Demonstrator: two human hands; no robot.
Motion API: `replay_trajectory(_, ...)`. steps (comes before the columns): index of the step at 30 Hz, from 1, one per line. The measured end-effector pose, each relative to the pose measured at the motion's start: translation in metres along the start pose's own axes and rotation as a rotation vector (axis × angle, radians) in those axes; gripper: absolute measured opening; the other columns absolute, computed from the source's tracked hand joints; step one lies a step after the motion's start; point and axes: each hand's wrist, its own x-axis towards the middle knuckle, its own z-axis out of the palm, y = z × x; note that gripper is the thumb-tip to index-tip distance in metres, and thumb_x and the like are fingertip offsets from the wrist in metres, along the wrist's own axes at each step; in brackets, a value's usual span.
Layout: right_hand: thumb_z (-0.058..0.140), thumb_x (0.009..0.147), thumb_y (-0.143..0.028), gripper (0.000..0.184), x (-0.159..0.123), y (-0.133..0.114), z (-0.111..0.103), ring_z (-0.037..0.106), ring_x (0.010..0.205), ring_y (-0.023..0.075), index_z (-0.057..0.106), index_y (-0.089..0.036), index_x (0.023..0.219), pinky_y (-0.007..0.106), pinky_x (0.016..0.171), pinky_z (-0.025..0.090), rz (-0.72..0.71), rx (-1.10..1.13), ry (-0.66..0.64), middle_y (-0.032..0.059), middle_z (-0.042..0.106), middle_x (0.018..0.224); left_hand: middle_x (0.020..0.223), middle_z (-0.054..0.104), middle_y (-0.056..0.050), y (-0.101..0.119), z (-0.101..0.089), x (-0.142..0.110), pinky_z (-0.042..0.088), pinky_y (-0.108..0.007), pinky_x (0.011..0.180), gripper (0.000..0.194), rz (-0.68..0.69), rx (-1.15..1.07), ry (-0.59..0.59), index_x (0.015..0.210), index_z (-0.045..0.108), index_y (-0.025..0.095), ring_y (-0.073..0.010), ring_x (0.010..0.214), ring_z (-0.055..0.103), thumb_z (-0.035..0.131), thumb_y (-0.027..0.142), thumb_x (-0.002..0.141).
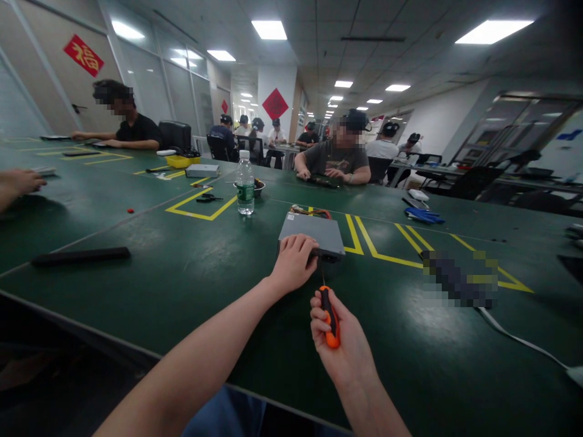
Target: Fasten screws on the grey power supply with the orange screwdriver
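Observation:
A grey metal box with a bundle of coloured wires at its back, looking like a computer power supply (314, 232), lies on the green table. My left hand (295, 261) grips its near left edge, fingers over the top and thumb at the front face. In my right hand (339, 331) is an orange and black screwdriver (331, 315), fingers wrapped round the handle. Its thin shaft points away from me toward the front face of the power supply. Whether the tip touches a screw is too small to tell.
A water bottle (245, 185) stands left of the power supply, before a small bowl (259, 187). A black bar (82, 256) lies at left, blue gloves (424, 215) at right. A white cable (519, 340) crosses the right side. Other people sit around; one's hand (22, 181) is at far left.

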Motion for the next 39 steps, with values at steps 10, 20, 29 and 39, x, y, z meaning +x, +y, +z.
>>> replay_trajectory(10, 0.043, 0.092, -0.019, 0.016, 0.0016, 0.0018, 0.0009, 0.035, 0.039, 0.0003, 0.051, -0.011, 0.081, 0.007, 0.029, 0.026, 0.005, 0.006, -0.022, -0.0019, 0.046, 0.065, 0.109, 0.056, -0.003, -0.0002, 0.0030, -0.0001, 0.032, -0.037, 0.089, 0.019, -0.011, 0.008, 0.007, 0.099, 0.051, 0.021, -0.0213, 0.102, 0.047, 0.054, 0.022, 0.080)
replay_trajectory(20, 0.045, 0.092, -0.020, 0.016, 0.0024, 0.0000, -0.0013, 0.034, 0.038, -0.0002, 0.051, -0.011, 0.080, 0.008, 0.028, 0.026, -0.009, -0.008, -0.035, -0.0022, 0.046, 0.065, 0.107, 0.056, -0.003, 0.0004, 0.0027, 0.0002, 0.033, -0.037, 0.088, 0.018, -0.020, 0.012, 0.010, 0.098, 0.051, 0.022, -0.0208, 0.101, 0.047, 0.054, 0.021, 0.080)
replay_trajectory(29, 0.043, 0.092, -0.024, 0.018, 0.0037, 0.0049, -0.0018, 0.035, 0.037, 0.0008, 0.054, -0.012, 0.085, 0.008, 0.028, 0.027, 0.005, -0.040, -0.035, -0.0014, 0.048, 0.064, 0.107, 0.056, -0.003, 0.0016, 0.0033, 0.0014, 0.033, -0.038, 0.089, 0.017, -0.027, 0.006, 0.002, 0.098, 0.050, 0.022, -0.0208, 0.101, 0.047, 0.053, 0.022, 0.081)
replay_trajectory(39, 0.035, 0.095, -0.025, 0.026, 0.0059, 0.0039, -0.0033, 0.031, 0.034, 0.0008, 0.054, -0.011, 0.082, 0.009, 0.028, 0.027, 0.000, -0.034, -0.083, -0.0029, 0.046, 0.059, 0.106, 0.056, -0.003, 0.0012, 0.0046, 0.0019, 0.033, -0.037, 0.088, 0.017, -0.028, 0.014, 0.015, 0.097, 0.051, 0.021, -0.0207, 0.100, 0.047, 0.054, 0.022, 0.081)
